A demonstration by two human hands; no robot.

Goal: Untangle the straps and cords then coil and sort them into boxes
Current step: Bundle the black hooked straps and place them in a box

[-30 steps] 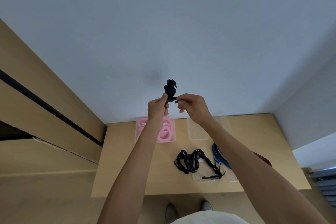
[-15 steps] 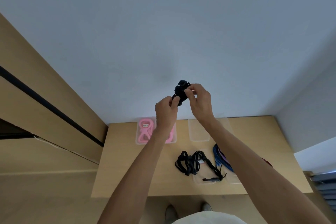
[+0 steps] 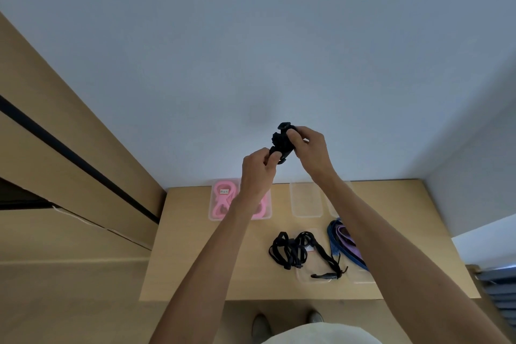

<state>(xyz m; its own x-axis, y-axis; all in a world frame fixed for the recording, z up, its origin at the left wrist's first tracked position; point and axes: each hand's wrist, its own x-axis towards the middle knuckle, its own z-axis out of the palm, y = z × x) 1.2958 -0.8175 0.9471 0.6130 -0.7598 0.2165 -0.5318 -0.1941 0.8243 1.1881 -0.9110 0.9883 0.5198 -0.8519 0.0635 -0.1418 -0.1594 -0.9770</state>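
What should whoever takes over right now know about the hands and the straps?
Left hand and right hand both grip a coiled black strap, raised above the table.
Done: pink straps lie in the left box.
Left: box this coil; untangle the black cords and the blue and purple straps on the table. Clear box behind them looks empty.

On the table (image 3: pixel 195 260), tangled cords (image 3: pixel 296 250) lie right of and nearer than the filled box (image 3: pixel 213 216).
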